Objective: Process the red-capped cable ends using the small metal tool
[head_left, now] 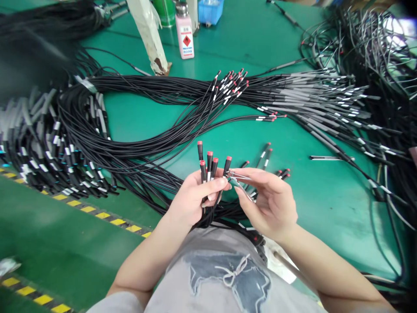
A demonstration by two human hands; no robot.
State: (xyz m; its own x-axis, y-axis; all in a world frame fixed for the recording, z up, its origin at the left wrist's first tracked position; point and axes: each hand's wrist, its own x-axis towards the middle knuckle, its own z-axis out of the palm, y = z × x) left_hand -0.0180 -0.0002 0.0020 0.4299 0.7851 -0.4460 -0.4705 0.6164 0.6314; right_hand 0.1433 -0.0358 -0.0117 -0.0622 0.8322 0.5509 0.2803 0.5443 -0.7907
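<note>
My left hand (190,200) is closed around several black cables (210,161), whose red-tipped ends stick up above the fingers. One red-tipped cable end (228,164) leans right, apart from the others, at my left thumb and fingertips. My right hand (272,204) pinches metal tweezers (241,175) between thumb and fingers. Their two arms are spread, and the points reach the leaning cable just below its black end piece. Whether the points grip anything there is too small to tell. Other red-tipped cable ends (266,154) lie on the table behind my right hand.
A long black cable bundle (146,89) loops across the green table (241,52). Grey-sleeved cable ends (293,93) fan out at right. A thin metal tool (330,158) lies at right. Behind stand a pink bottle (184,37), a wrapped post (148,32) and a blue bin (210,11).
</note>
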